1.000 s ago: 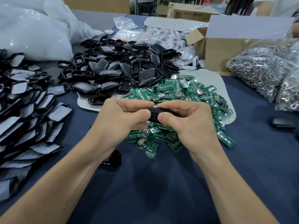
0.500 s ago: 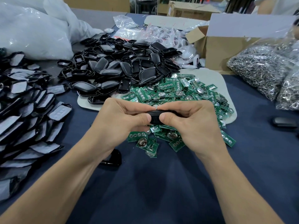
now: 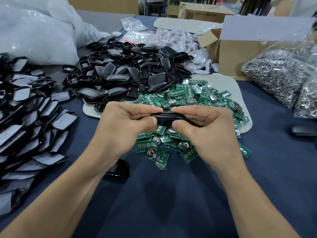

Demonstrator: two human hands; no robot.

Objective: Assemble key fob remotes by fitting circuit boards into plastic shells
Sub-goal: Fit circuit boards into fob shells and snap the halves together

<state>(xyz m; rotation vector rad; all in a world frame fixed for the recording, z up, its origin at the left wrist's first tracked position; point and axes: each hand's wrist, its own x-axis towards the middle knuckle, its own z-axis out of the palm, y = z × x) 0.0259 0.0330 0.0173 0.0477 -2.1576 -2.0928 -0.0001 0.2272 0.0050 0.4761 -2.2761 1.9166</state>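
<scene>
A black key fob shell (image 3: 167, 118) is held edge-on above the table's centre. My left hand (image 3: 126, 127) pinches its left end between thumb and fingers, and my right hand (image 3: 204, 131) pinches its right end the same way. Whatever sits inside the shell is hidden. Beneath and behind my hands lies a heap of green circuit boards (image 3: 193, 98) with round metal cells. A pile of black plastic shells (image 3: 132, 71) sits behind that. One more black shell (image 3: 118, 170) lies on the cloth under my left wrist.
Black film-backed pads (image 3: 29, 117) are stacked along the left. A white plastic bag (image 3: 34, 31) fills the back left. An open cardboard box (image 3: 240, 50) and bags of metal key rings (image 3: 277, 73) stand at the right. A finished fob (image 3: 303, 131) lies at the right edge.
Both hands keep their hold on the shell over the boards. My fingertips have shifted slightly along its top edge, and more of the shell's side shows between them.
</scene>
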